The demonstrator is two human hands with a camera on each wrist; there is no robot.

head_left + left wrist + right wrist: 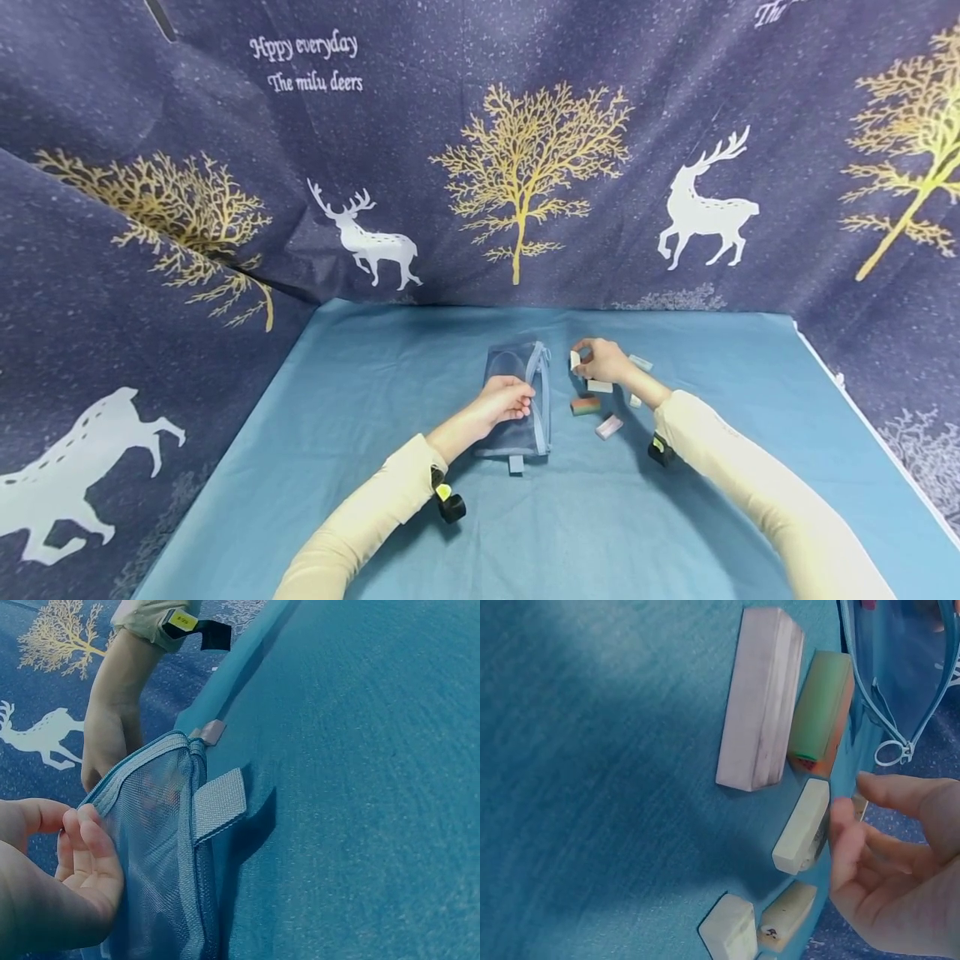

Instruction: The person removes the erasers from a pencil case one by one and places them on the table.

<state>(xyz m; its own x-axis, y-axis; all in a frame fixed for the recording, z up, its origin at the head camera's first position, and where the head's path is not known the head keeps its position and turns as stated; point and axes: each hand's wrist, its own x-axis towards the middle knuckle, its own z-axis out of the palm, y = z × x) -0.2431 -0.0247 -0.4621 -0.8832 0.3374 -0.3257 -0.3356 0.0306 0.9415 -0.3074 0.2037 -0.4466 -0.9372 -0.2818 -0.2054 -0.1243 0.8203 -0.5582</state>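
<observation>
A blue mesh zip pouch (513,435) lies on the cloth with its zip parted. My left hand (504,398) pinches the pouch's zip edge and lifts it, seen closely in the left wrist view as finger and thumb on the rim (112,784). To the right of the pouch, my right hand (602,360) pinches a small white eraser (575,360) between thumb and fingers. Most of that eraser is hidden by fingertips in the right wrist view. Below this hand lie a white eraser (600,386) and a green-and-orange eraser (821,712).
A long pale eraser (757,701) lies nearer me, and more whitish erasers (731,926) sit under the right forearm. The zip's ring pull (889,753) hangs at the pouch's far end. A patterned dark blue curtain (465,275) rises behind the blue cloth (540,533).
</observation>
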